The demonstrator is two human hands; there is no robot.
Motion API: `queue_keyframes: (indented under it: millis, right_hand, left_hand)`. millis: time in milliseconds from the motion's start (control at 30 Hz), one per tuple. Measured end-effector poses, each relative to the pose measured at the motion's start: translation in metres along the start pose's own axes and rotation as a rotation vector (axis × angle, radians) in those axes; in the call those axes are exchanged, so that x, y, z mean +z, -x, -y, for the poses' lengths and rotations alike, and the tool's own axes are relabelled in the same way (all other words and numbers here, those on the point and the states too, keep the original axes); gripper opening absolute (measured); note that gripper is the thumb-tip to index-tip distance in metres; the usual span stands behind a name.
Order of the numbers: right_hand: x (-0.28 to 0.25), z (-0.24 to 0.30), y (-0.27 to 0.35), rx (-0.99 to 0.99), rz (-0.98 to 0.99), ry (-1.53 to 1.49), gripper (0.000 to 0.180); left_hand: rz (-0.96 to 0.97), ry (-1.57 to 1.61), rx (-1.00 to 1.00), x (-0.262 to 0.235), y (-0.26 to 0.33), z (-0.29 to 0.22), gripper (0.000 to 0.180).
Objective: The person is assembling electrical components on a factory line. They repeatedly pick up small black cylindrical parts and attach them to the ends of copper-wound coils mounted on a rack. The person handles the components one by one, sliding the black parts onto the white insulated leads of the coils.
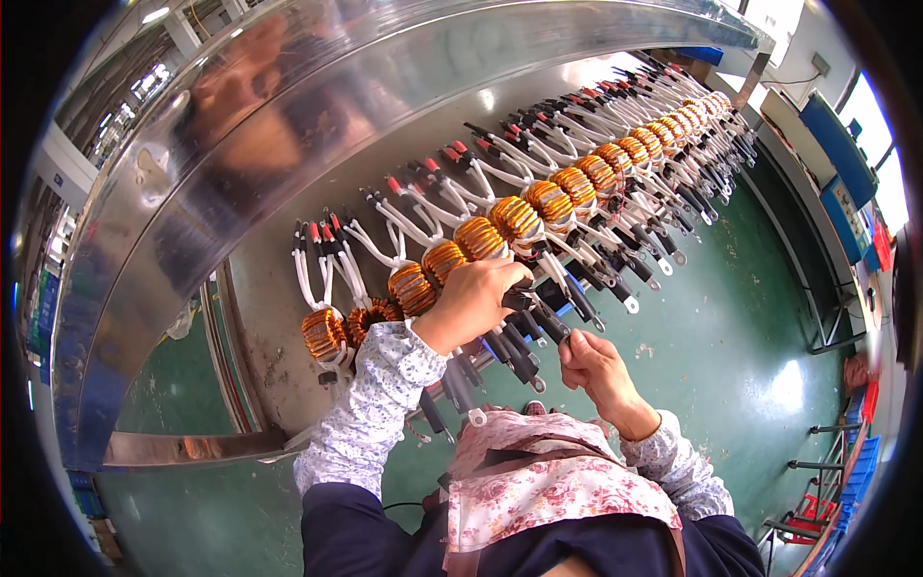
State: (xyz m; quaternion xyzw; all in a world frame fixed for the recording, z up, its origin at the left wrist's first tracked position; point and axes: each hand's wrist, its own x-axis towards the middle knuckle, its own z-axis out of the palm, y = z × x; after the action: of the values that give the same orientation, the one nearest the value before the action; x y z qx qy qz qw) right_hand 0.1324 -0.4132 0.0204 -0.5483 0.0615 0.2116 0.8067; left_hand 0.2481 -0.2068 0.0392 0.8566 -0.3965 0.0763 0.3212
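Flowery apron around 5 o'clock; left hand clamped on a black cable toward 4 o'clock, right hand pinching its tip. Probably light, stiffish; I'd grab the sleeve, not the coils.

**Round your station, by the clock**

A shiny steel panel bends across your view from nine o'clock to one, and a lit lamp shows at ten-thirty. A bright window stands at two, with a blue box lower, toward three. At four you have blue bins, a red stool and green floor.
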Motion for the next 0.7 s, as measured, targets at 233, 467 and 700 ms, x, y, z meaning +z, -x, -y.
queue_keyframes:
  millis: [233,467,700]
  right_hand:
    - [0.012,0.016,0.002,0.090,-0.036,-0.038,0.035]
    - [0.016,0.024,-0.024,0.209,-0.103,-0.034,0.037]
    - [0.017,0.018,-0.020,0.211,-0.133,-0.036,0.036]
  left_hand:
    - [0.031,0.003,-0.038,0.000,0.001,0.001,0.033]
    - [0.057,0.008,-0.036,-0.003,-0.003,-0.004,0.040]
    - [0.047,0.011,-0.037,0.000,-0.001,-0.002,0.043]
